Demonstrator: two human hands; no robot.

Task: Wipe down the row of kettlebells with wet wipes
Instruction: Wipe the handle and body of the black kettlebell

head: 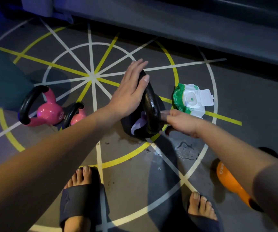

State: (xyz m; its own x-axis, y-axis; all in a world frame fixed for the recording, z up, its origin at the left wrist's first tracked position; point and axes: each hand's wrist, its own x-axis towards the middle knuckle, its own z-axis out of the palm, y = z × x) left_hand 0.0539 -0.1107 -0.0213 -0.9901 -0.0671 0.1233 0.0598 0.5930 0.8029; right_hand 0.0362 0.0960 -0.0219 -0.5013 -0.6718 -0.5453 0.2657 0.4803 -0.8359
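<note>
A black kettlebell (151, 106) stands on the floor in the middle of the view. My left hand (131, 91) lies flat against the top of its handle, fingers straight. My right hand (180, 123) grips the lower right side of the handle. A pale wet wipe (139, 123) hangs through the handle opening over the bell's body. A green-and-white pack of wet wipes (192, 101) lies just right of the bell with its lid flipped open. Two pink kettlebells (49, 113) (78, 118) sit to the left. An orange kettlebell (230, 183) lies at the lower right, partly hidden by my right forearm.
The floor (135, 164) is dark grey with white and yellow lines in a wheel pattern, and has wet patches near the black bell. My feet in dark slides (83, 195) (202, 213) stand at the bottom. A dark bench or ledge (168, 19) runs along the far side.
</note>
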